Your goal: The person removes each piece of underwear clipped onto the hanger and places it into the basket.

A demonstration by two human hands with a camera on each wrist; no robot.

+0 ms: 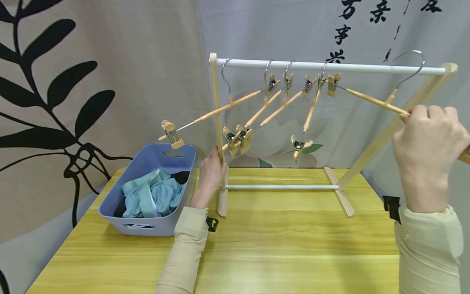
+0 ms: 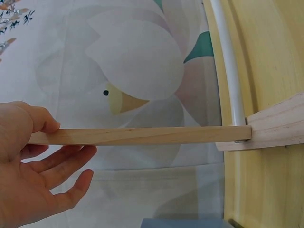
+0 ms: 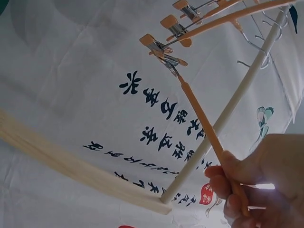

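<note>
A small garment rack stands on the table, with wooden side posts and a white top rail (image 1: 249, 64). My left hand (image 1: 211, 173) holds the left wooden post (image 2: 156, 135), thumb on one side and fingers on the other in the left wrist view. At the right, my right hand (image 1: 429, 143) grips one end of a clip hanger (image 3: 197, 107). That hanger's metal hook rises close to the rail's right end, and its far clip (image 1: 332, 85) reaches toward the other hangers. Several more wooden clip hangers (image 1: 227, 107) hang tilted from the rail, carrying no clothes.
A blue plastic basket (image 1: 161, 224) sits on the left of the wooden table (image 1: 293, 253), holding crumpled teal cloth (image 1: 161, 192) and something black. A lower white bar (image 1: 279, 187) joins the rack's feet. Behind hangs a printed curtain (image 1: 158, 61).
</note>
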